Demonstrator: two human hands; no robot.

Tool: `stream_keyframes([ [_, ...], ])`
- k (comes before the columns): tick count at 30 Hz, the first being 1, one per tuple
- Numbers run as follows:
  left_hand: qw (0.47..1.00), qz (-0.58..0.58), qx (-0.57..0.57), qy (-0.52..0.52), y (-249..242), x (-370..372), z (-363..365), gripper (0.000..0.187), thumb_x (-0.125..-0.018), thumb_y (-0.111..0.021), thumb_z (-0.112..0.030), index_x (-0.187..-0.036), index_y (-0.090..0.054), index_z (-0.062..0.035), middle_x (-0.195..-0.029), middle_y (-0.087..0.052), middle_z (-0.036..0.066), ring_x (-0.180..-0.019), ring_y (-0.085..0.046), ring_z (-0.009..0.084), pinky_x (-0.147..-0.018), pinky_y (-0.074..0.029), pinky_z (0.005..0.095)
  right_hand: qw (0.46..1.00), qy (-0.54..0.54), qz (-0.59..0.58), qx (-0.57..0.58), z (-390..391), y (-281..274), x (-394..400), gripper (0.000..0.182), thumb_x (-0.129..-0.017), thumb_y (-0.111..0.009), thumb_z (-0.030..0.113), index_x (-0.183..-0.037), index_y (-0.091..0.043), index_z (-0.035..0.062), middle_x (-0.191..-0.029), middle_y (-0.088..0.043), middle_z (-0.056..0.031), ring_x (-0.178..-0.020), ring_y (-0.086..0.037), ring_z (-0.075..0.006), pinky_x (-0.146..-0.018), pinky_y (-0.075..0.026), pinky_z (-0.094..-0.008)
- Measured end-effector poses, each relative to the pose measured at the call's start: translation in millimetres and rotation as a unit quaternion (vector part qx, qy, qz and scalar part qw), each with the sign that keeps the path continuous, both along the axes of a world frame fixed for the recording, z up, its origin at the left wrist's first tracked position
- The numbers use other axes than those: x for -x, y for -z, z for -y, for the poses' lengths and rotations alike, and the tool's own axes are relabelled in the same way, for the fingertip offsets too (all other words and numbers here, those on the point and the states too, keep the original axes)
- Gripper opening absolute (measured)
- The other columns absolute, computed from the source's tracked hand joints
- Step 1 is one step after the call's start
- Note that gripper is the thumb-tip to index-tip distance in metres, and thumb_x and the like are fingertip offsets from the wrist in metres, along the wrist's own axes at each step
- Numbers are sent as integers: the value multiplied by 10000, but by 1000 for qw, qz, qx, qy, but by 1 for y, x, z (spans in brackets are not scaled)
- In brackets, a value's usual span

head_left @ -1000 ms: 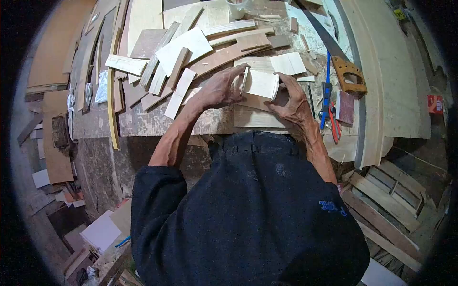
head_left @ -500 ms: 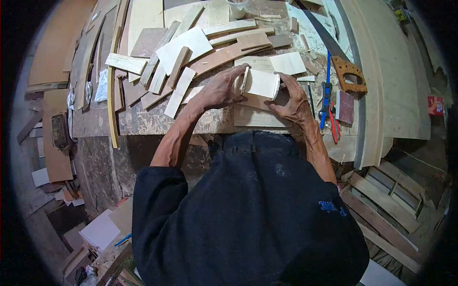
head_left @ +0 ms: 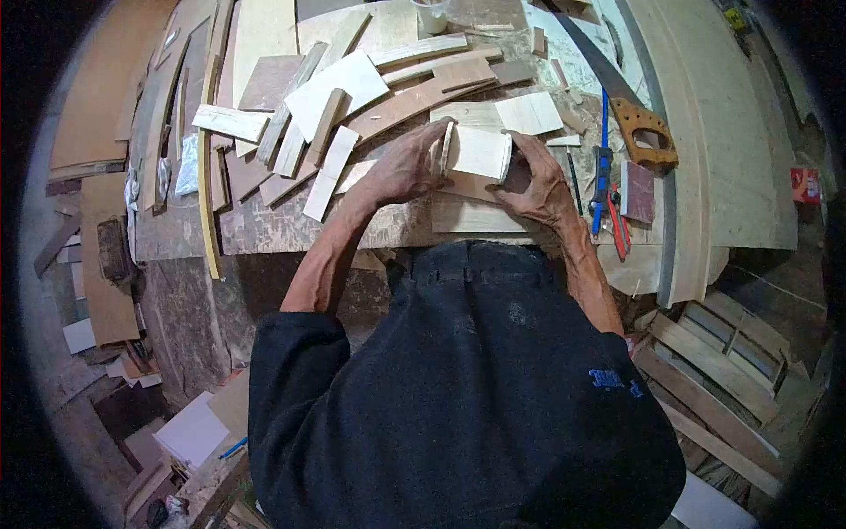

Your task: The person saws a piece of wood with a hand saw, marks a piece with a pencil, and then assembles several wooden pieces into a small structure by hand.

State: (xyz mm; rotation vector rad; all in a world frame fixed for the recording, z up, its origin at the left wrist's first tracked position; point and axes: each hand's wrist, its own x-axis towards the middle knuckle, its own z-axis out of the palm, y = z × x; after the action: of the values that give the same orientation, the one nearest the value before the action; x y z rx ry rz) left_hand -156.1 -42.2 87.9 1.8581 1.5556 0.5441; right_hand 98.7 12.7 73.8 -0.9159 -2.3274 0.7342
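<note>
Between my two hands is a small assembly of pale wood pieces [head_left: 478, 152], a flat panel with an upright piece at each side. My left hand [head_left: 407, 167] grips its left side, fingers curled around the edge. On the opposite side my right hand [head_left: 541, 187] holds it between thumb and fingers; part of the grip is hidden. Below the assembly, a light wooden board [head_left: 480, 216] lies at the bench's front edge. A pencil [head_left: 575, 181] rests just right of my right hand.
Wood offcuts [head_left: 337, 93] are piled on the workbench [head_left: 291, 231] to the left. At right lie a handsaw [head_left: 648, 137], a long blue tool [head_left: 602, 181], a red-handled tool [head_left: 620, 231] and a maroon block [head_left: 636, 192]. A plastic cup [head_left: 432, 16] stands at the back.
The view has shifted slightly. Both hands keep their hold on the wooden assembly, which shows almost no movement on the bench.
</note>
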Motion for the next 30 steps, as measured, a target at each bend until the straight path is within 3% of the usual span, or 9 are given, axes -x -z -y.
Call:
stream_keyframes([
  [9,997,-43,-53,23,4,1,-1,912,-678,-848,-273,-1435,-370,-96,-1371,-470,166,-1256,-479,345,-1041,-439,427,1000,-2,-8,19,0,2,0,819,-636,-838,208,-1330,-456,2,-1221,-567,-204,-1116,-573,-341,-977,-477,-417],
  [12,997,-28,-60,32,7,2,-1,911,-678,-834,-292,-1393,-364,21,-1350,-487,204,-1281,-419,392,-1065,-408,439,1000,-3,5,-3,-1,6,-1,869,-604,-857,235,-1341,-455,10,-1236,-561,-202,-1142,-569,-342,-990,-479,-412],
  [24,998,-32,-40,20,5,0,-2,950,-646,-855,-251,-1408,-355,14,-1350,-496,204,-1293,-420,369,-1071,-409,434,1000,-2,10,5,-2,5,-1,848,-640,-834,266,-1348,-439,17,-1262,-549,-199,-1169,-543,-355,-1013,-454,-421],
  [30,1000,-7,-25,8,1,0,-1,957,-653,-852,-255,-1442,-345,-62,-1368,-475,203,-1285,-434,364,-1065,-416,439,1000,-1,18,24,-2,2,0,852,-664,-838,305,-1359,-430,28,-1263,-547,-201,-1176,-536,-356,-1025,-447,-422],
])
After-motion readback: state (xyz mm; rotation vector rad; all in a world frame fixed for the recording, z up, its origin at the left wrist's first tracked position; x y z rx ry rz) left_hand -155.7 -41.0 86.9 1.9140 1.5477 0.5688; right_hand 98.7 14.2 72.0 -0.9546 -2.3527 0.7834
